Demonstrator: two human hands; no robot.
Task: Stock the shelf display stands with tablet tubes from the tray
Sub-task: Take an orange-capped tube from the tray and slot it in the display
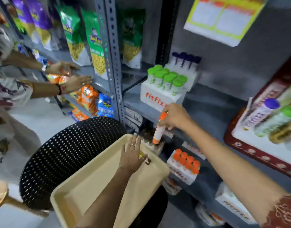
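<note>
crowding tray (79,193): black chair (62,155), shelf post (112,63)

Tray (92,183): matt beige plastic, smooth. Chair (62,153): black perforated plastic, slight sheen. Shelf upright (111,51): grey painted metal, punched holes. Snack bags (92,46): glossy film. Tube (158,132): smooth plastic, orange cap

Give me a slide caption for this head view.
Right hand carries an orange tube toward the shelf; left hand reaches into the tray.
</note>
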